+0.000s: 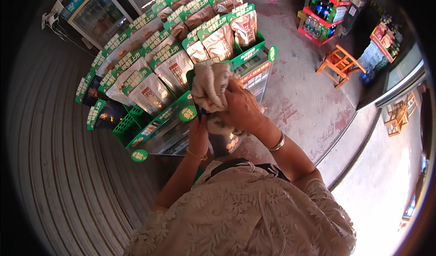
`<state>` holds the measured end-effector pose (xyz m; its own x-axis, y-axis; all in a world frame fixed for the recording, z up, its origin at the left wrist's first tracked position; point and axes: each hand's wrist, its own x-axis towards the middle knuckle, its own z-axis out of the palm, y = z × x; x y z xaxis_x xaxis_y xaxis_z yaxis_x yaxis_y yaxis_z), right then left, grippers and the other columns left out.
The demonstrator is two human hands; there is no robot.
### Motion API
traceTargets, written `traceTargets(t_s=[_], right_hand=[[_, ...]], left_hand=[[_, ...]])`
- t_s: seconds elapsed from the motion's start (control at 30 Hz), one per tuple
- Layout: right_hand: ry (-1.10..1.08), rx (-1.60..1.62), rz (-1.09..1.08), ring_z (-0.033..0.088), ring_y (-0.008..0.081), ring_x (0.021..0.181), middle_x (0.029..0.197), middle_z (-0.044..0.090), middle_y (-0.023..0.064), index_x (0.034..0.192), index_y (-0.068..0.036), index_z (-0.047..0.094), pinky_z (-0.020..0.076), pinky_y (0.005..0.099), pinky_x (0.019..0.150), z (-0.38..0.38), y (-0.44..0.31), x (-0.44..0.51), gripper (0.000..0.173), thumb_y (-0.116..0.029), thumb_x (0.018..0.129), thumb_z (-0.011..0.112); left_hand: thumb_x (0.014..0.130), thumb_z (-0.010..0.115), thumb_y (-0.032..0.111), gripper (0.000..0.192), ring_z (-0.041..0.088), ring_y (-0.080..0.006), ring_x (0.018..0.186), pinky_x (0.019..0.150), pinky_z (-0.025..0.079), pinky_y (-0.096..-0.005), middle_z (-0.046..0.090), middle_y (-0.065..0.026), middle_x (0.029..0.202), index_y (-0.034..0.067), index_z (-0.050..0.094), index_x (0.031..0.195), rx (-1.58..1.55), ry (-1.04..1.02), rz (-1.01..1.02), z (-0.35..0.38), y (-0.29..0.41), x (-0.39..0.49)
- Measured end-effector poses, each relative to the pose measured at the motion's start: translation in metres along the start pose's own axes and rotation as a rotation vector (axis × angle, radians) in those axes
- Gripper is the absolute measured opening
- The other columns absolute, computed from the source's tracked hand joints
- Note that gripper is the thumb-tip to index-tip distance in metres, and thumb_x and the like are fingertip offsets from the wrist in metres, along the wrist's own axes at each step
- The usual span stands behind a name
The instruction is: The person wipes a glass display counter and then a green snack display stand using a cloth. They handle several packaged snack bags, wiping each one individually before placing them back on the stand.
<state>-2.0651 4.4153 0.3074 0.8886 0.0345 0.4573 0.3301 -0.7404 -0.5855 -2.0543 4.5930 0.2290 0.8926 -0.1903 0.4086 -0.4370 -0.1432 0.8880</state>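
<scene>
My right hand (243, 106) grips a bunched, pale, stained cloth (209, 87) in front of my chest. Below it, my left hand (199, 137) holds a dark snack pouch (223, 146) by its left edge. The cloth lies over most of the pouch, so only its lower part and a dark strip of its left side show. Just beyond both hands stands a green tiered display rack (163, 116) filled with packed pouches. A silvery pouch (172, 70) on the rack is close to the cloth.
The rack rests on a glass display case (167, 138). Ribbed shutter-like metal (64, 154) is on the left, with a drinks fridge (97, 16) behind. To the right are a red bottle shelf (320, 17), an orange wooden stool (340, 65) and a doorway track (340, 140).
</scene>
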Motion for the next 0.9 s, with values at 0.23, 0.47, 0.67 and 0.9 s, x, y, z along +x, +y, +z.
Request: traceTargets(t_s=[0.23,0.47,0.67,0.9], right_hand=[[0.034,-0.02,0.094,0.059,0.0377,0.092,0.102,0.051,0.0181,0.089,-0.003,0.062,0.0489,0.046,0.077,0.023,0.035,-0.02,0.035,-0.018,0.061,0.077],[-0.199,0.04,-0.163,0.054,0.0374,0.106,0.12,0.05,0.0193,0.096,-0.005,0.066,0.0448,0.0478,0.089,0.051,0.012,-0.083,0.048,-0.027,0.057,0.082],[-0.102,0.093,0.116,0.063,0.0292,0.094,0.108,0.061,0.0168,0.103,-0.005,0.065,0.0527,0.0398,0.08,0.018,0.067,-0.093,0.047,-0.027,0.065,0.083],[-0.114,1.474,0.52,0.058,0.0167,0.102,0.112,0.06,0.0094,0.123,0.0,0.053,0.0485,0.0324,0.086,-0.034,0.096,-0.079,0.037,-0.018,0.092,0.061]], left_hand=[[0.098,0.053,0.031,0.028,0.054,-0.007,0.085,0.077,0.045,-0.0233,0.059,0.0027,0.103,0.007,0.06,0.111,-0.642,0.148,-0.339,0.004,-0.004,0.012],[0.097,0.053,0.039,0.038,0.058,-0.0118,0.088,0.076,0.048,-0.0295,0.063,-0.0022,0.103,0.006,0.059,0.114,-0.664,0.312,-0.557,-0.02,-0.014,0.037],[0.095,0.056,0.04,0.034,0.056,-0.0085,0.091,0.082,0.046,-0.0283,0.06,0.0023,0.102,0.01,0.059,0.111,-0.735,0.217,-0.418,-0.028,0.003,0.038],[0.096,0.05,0.045,0.049,0.065,-0.0152,0.095,0.084,0.054,-0.0328,0.064,-0.0076,0.112,0.005,0.053,0.123,-0.986,-0.144,-0.528,-0.027,0.035,0.032]])
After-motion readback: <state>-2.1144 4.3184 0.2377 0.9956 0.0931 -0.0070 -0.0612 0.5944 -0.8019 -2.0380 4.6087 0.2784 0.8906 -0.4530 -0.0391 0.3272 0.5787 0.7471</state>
